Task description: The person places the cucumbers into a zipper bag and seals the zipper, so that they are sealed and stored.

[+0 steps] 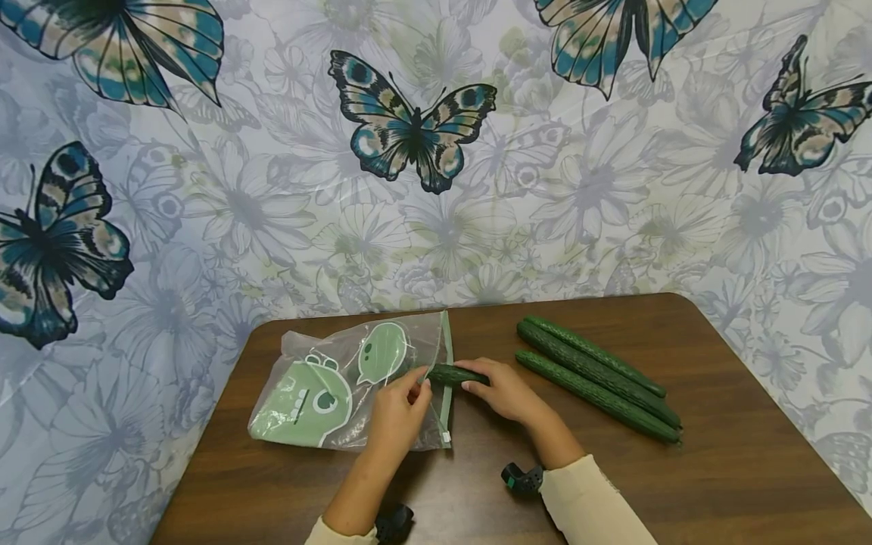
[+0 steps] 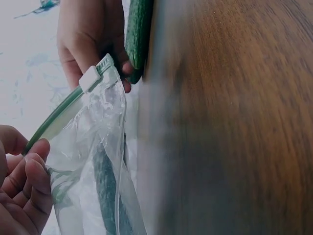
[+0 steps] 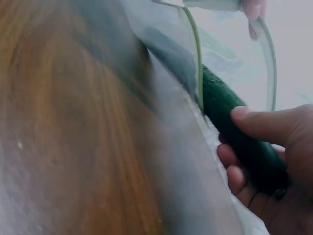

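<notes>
Printed matter first. The clear plastic bag (image 1: 361,415) carries a pale green cartoon figure (image 1: 306,405) with a round eye, outlined in white, and a green speech-bubble shape (image 1: 383,352) with small dark marks. The pale strokes on the figure are too small to be read as writing.

The held cucumber (image 1: 460,376) is dark green, slightly glossy and finely bumped, with a rounded end. It is at the bag's mouth: in the right wrist view its far part lies inside the plastic and its near part projects outside. The right hand (image 1: 509,392) grips that outer part, thumb on one side and curled fingers beneath. The left hand (image 1: 397,416) pinches the bag's edge between thumb and fingertips, holding the mouth apart.

The bag has a green closure strip (image 1: 446,337) with a white slider (image 1: 446,437) at its near end; its film is creased and reflective. It lies on the brown wood-grain table (image 1: 736,462). To the right, near the right hand, three more cucumbers (image 1: 599,382) lie side by side, long, dark green and ridged. Behind the table hangs a floral backdrop (image 1: 272,204) with large blue and tan butterflies.
</notes>
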Motion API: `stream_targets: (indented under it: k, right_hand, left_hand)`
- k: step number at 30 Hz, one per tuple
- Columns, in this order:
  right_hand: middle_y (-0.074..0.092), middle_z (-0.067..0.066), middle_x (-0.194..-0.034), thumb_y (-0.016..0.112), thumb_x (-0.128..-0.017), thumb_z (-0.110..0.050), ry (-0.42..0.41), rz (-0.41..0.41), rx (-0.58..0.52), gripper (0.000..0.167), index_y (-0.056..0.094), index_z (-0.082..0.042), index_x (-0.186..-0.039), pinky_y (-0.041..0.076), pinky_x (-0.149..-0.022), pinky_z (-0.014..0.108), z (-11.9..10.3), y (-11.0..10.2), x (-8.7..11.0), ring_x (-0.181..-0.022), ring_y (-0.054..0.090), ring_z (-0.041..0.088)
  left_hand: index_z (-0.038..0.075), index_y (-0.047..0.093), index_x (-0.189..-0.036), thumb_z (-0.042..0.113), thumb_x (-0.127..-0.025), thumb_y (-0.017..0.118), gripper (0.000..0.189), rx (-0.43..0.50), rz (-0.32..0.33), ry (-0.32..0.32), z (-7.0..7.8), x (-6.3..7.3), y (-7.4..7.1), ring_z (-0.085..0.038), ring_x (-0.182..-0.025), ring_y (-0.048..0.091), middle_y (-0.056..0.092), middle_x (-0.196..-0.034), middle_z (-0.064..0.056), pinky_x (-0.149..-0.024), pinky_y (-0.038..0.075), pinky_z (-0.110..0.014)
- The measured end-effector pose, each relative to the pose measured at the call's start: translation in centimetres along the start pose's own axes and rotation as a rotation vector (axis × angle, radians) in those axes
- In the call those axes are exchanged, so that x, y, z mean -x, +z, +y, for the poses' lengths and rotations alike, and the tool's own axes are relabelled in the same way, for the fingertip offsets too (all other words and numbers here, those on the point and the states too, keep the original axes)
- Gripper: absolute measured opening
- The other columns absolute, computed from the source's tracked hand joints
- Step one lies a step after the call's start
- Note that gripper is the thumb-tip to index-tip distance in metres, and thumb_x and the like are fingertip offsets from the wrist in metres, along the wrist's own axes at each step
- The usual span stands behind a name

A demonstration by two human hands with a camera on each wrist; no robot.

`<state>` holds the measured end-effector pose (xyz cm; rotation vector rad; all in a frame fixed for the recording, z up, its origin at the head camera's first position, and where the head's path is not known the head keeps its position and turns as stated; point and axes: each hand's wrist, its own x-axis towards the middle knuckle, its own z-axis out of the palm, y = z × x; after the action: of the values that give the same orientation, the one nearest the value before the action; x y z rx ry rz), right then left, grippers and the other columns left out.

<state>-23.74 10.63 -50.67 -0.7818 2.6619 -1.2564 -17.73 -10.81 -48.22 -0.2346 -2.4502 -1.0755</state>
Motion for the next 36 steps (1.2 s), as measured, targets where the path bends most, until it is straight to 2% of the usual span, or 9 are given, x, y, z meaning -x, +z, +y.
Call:
stream_targets:
  k: [10,17,22,26,30,33,36]
  right_hand:
    - [0.063,0.005,-0.132,0.063,-0.1,-0.023,-0.015,0.015,-0.134,0.043,0.058,-0.02,-0.143,0.05,-0.099,0.046,-0.8,1.3,-0.5,-0.12,0.062,0.023]
    - [0.06,0.011,-0.141,0.061,-0.101,-0.027,0.016,0.008,-0.235,0.044,0.057,-0.012,-0.143,0.045,-0.108,0.053,-1.6,2.1,-0.7,-0.134,0.054,0.032]
    - [0.059,0.013,-0.144,0.059,-0.103,-0.021,0.01,-0.03,-0.312,0.042,0.057,-0.009,-0.143,0.045,-0.109,0.053,-1.8,2.4,-0.7,-0.137,0.052,0.033]
    - [0.059,0.014,-0.144,0.054,-0.104,-0.017,-0.011,-0.082,-0.368,0.041,0.055,-0.007,-0.144,0.05,-0.104,0.039,-1.9,2.8,-0.7,-0.132,0.056,0.028]
    - [0.066,0.015,-0.127,0.055,-0.104,-0.016,-0.002,-0.081,-0.381,0.033,0.061,-0.003,-0.134,0.05,-0.091,0.025,-1.2,3.6,-0.8,-0.111,0.062,0.018]
    - [0.067,0.012,-0.111,0.059,-0.102,-0.017,0.028,-0.048,-0.343,0.025,0.065,-0.005,-0.123,0.049,-0.085,0.026,-0.6,4.2,-1.0,-0.097,0.059,0.014]
    - [0.066,0.01,-0.113,0.064,-0.099,-0.017,0.042,0.012,-0.294,0.02,0.07,-0.007,-0.115,0.048,-0.09,0.032,-0.2,4.7,-1.1,-0.103,0.059,0.017]
  left_hand:
    - [0.008,0.076,-0.116,0.012,-0.093,0.069,0.024,0.008,-0.026,0.001,0.5,0.2,-0.1,-0.001,-0.056,0.048,0.064,-0.067,0.004,-0.053,0.042,-0.019]
    - [0.008,0.076,-0.115,0.012,-0.092,0.07,0.024,0.036,-0.029,0.037,1.2,0.4,0.0,0.001,-0.056,0.047,0.062,-0.066,0.006,-0.053,0.043,-0.019]
    - [0.006,0.076,-0.116,0.011,-0.092,0.07,0.026,0.064,-0.075,0.049,1.8,0.7,0.0,0.002,-0.057,0.048,0.062,-0.067,0.006,-0.054,0.044,-0.018]
    - [0.005,0.075,-0.117,0.011,-0.092,0.07,0.026,0.079,-0.098,0.046,1.9,0.7,0.1,0.002,-0.058,0.049,0.063,-0.068,0.005,-0.055,0.045,-0.018]
    - [0.005,0.076,-0.116,0.009,-0.091,0.07,0.026,0.092,-0.085,0.056,1.7,0.7,0.2,0.002,-0.057,0.049,0.063,-0.067,0.004,-0.055,0.045,-0.018]
    - [0.007,0.076,-0.116,0.01,-0.091,0.07,0.026,0.085,-0.084,0.053,1.6,0.7,0.3,0.003,-0.057,0.048,0.062,-0.067,0.005,-0.054,0.044,-0.018]
    - [0.008,0.076,-0.115,0.011,-0.091,0.07,0.025,0.069,-0.086,0.046,1.5,0.7,0.4,0.003,-0.057,0.047,0.062,-0.067,0.006,-0.055,0.044,-0.018]
